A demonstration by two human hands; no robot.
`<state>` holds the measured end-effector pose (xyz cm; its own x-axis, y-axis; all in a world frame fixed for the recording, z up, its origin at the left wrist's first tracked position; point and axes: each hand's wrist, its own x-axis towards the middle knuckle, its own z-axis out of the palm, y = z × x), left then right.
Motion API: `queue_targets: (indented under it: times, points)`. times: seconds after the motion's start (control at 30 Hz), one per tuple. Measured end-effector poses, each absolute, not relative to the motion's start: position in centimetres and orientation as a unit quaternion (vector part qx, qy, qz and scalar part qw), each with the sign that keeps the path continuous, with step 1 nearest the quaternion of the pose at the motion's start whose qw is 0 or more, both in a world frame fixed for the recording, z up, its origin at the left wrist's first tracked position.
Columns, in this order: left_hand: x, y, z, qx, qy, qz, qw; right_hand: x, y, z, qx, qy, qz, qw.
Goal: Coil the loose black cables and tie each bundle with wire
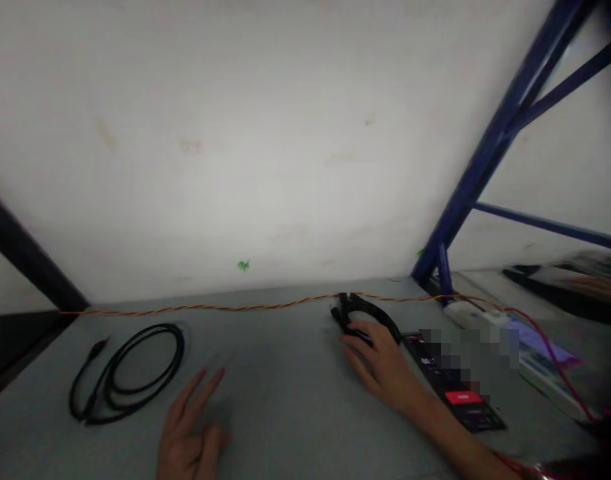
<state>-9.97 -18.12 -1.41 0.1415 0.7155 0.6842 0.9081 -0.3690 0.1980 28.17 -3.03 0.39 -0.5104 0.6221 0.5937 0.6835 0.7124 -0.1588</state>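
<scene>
My right hand (380, 367) lies over a folded bundle of black cable (380, 313) near the wall, its fingers apart and touching or just above it. Part of that bundle is hidden under the fingers. At the lower middle is my left hand (188, 430), holding nothing; two fingers stretch forward while the others curl in. To its left a coiled black cable (118, 387) rests in loose loops, with a dark plug (99, 347) at one end.
A twisted red and yellow wire (225, 308) runs along the back of the grey tabletop (280, 413). Beside my right forearm lies a phone (465, 399), partly blurred out. A blue metal frame (490, 147) rises at right; white power strips (472, 313) sit below it.
</scene>
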Motion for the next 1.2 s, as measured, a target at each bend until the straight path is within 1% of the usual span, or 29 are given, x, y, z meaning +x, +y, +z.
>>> queue_targets:
  times: [0.13, 0.23, 0.3, 0.43, 0.5, 0.57, 0.63, 0.7, 0.77, 0.83, 0.93, 1.1, 1.2]
  points:
    - [-10.2, -18.7, -1.4, -0.688, -0.592, -0.406, 0.108, 21.4, -3.8, 0.5, -0.315, -0.888, 0.019, 0.335]
    - [-10.4, -19.0, -1.9, -0.648, -0.624, -0.436, 0.030, 17.2, -3.6, 0.2, -0.276, -0.904, 0.052, 0.322]
    - [-10.6, -19.4, -2.0, -0.641, -0.626, -0.444, -0.002, 15.3, -3.1, -0.2, -0.262, -0.907, 0.064, 0.323]
    - [-11.8, -20.1, -0.7, -0.650, -0.626, -0.430, 0.022, 13.7, -2.1, -1.3, -0.253, -0.897, 0.084, 0.353]
    - [-13.2, -19.9, 1.1, -0.664, -0.631, -0.399, 0.044, 13.5, -1.8, -1.8, -0.259, -0.894, 0.089, 0.354]
    - [-15.3, -18.9, 3.1, -0.665, -0.651, -0.354, 0.089, 13.6, -1.8, -1.9, -0.264, -0.897, 0.102, 0.340]
    - [-17.7, -17.4, 4.6, -0.640, -0.700, -0.282, 0.145, 13.7, -2.0, -1.9, -0.268, -0.899, 0.123, 0.325]
    - [-20.0, -15.7, 5.0, -0.586, -0.760, -0.204, 0.190, 13.7, -2.1, -1.9, -0.265, -0.903, 0.138, 0.307]
    - [-21.6, -14.6, 4.4, -0.577, -0.784, -0.139, 0.182, 13.8, -2.1, -1.9, -0.266, -0.907, 0.145, 0.293]
    - [-22.1, -14.3, 3.2, -0.602, -0.778, -0.109, 0.145, 13.9, -2.1, -2.0, -0.267, -0.908, 0.153, 0.283]
    - [-21.0, -15.3, 1.5, -0.631, -0.756, -0.134, 0.113, 14.2, -1.9, -1.9, -0.272, -0.904, 0.176, 0.281]
    - [-16.0, -17.9, 0.2, -0.667, -0.700, -0.223, 0.120, 14.6, -1.4, -1.7, -0.273, -0.897, 0.201, 0.283]
    - [-13.0, -18.7, 0.0, -0.694, -0.668, -0.244, 0.112, 14.5, -1.3, -1.8, -0.261, -0.903, 0.191, 0.284]
